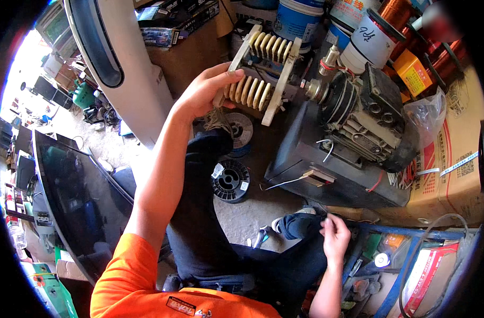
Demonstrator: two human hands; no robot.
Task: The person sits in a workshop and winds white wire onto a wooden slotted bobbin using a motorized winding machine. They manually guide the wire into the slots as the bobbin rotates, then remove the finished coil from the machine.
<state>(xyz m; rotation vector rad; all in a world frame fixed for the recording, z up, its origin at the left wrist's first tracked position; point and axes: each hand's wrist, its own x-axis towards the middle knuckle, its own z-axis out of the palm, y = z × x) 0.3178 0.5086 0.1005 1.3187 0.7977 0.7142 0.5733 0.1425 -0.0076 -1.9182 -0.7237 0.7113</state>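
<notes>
My left hand (210, 90) grips the near end of a coil-winding former (278, 90) with two rows of cream ribbed blocks between pale side plates. The former sticks out from the shaft of a grimy electric motor (366, 122), which stands on a dark metal housing (300, 153) with loose wires. Below the former are wire spools (236, 132), partly hidden by my leg, and a black spool (228, 193) on the floor. My right hand (334, 238) is low at the right, fingers curled beside my knee, on something thin that I cannot make out.
A white upright panel (114, 106) and a large dark glass screen (77, 201) stand at the left. Buckets (295, 24) and copper wire spools (390, 16) crowd the back. A cardboard box (448, 191) and a cluttered blue metal frame (390, 286) are at the right.
</notes>
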